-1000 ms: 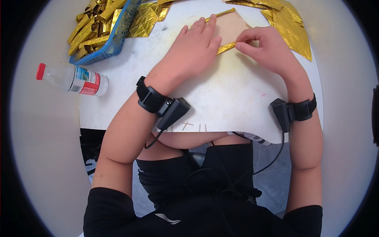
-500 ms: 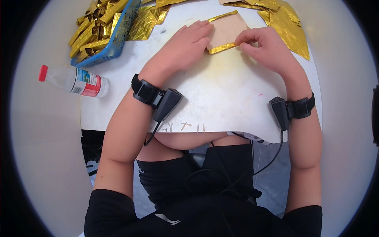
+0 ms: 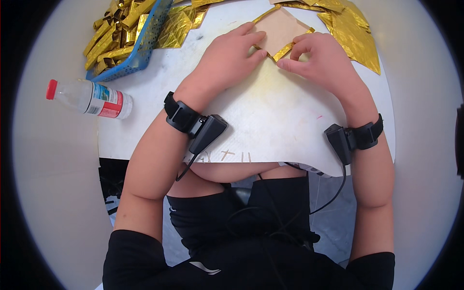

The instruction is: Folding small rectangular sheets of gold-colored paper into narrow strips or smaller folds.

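Note:
A square sheet of gold foil paper (image 3: 285, 26) lies at the far middle of the table, its pale inner side up. Narrow gold strips show along its folded edges, and one corner points toward me. My left hand (image 3: 234, 53) is at the left corner, forefinger over the sheet and thumb at the near-left edge, closed around that edge. With bent fingers, my right hand (image 3: 321, 58) grips the near-right folded edge, its thumb close to the near corner. Part of the sheet's left side is hidden under the left fingers.
A blue plastic basket (image 3: 144, 52) at the far left holds several folded gold paper pieces (image 3: 104, 46). Flat gold sheets lie beside it (image 3: 175, 30) and at the far right (image 3: 355, 38). A red-capped clear bottle (image 3: 92, 98) lies on its side at the left of the white table (image 3: 270, 125).
The sheet has turned, so that a corner now points at me. My left fingers have gone from lying flat to curling at its left edge; my right thumb has moved left toward the near corner.

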`<state>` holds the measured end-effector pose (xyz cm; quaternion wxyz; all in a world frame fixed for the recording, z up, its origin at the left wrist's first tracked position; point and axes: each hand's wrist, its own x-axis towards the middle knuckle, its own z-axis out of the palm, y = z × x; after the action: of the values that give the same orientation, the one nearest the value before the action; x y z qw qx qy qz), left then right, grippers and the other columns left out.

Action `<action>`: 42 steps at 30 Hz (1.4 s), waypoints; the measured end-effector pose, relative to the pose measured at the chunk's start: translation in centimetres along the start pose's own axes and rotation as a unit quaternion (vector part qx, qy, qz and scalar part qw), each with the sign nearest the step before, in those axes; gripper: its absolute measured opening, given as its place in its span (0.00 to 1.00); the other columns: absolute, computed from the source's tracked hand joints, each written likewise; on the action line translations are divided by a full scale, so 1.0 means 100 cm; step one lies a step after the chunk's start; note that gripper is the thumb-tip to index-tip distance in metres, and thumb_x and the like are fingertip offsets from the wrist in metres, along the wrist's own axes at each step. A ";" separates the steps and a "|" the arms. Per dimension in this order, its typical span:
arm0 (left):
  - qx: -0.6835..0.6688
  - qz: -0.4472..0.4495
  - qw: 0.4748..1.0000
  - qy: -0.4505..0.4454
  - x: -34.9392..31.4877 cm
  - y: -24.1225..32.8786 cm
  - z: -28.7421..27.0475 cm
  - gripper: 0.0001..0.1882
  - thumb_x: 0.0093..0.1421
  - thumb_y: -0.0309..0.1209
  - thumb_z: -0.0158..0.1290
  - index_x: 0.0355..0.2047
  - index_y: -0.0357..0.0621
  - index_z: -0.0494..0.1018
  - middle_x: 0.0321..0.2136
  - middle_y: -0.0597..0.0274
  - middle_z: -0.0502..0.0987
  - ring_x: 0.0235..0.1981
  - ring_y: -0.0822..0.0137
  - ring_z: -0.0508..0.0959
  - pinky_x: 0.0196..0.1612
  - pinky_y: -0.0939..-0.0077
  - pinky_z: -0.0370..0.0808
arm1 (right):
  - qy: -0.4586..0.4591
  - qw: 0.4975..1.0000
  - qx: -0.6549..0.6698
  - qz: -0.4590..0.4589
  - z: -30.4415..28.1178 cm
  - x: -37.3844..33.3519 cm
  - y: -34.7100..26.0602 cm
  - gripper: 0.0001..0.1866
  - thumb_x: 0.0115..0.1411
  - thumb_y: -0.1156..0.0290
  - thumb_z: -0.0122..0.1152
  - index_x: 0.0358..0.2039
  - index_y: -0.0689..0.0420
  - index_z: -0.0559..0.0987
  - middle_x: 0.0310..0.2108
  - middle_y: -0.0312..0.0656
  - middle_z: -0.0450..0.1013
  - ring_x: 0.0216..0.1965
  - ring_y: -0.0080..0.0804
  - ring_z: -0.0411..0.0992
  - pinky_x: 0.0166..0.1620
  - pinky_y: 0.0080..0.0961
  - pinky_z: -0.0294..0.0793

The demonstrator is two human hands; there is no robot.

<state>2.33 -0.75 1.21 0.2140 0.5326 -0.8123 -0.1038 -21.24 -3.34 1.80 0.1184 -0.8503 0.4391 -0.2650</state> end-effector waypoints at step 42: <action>0.068 0.039 0.996 -0.033 0.005 -0.021 0.019 0.38 0.69 0.40 0.44 0.77 0.43 0.53 0.77 0.46 0.53 0.78 0.52 0.53 0.79 0.54 0.46 | 0.079 0.982 0.145 0.087 -0.026 0.006 0.064 0.13 0.59 0.76 0.61 0.44 0.60 0.86 0.33 0.36 0.81 0.33 0.20 0.74 0.40 0.21 0.74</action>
<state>3.02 -2.17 -1.16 0.1545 0.5103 -0.8440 -0.0576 -26.77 -7.50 1.35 0.2279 -0.7592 0.4763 -0.3807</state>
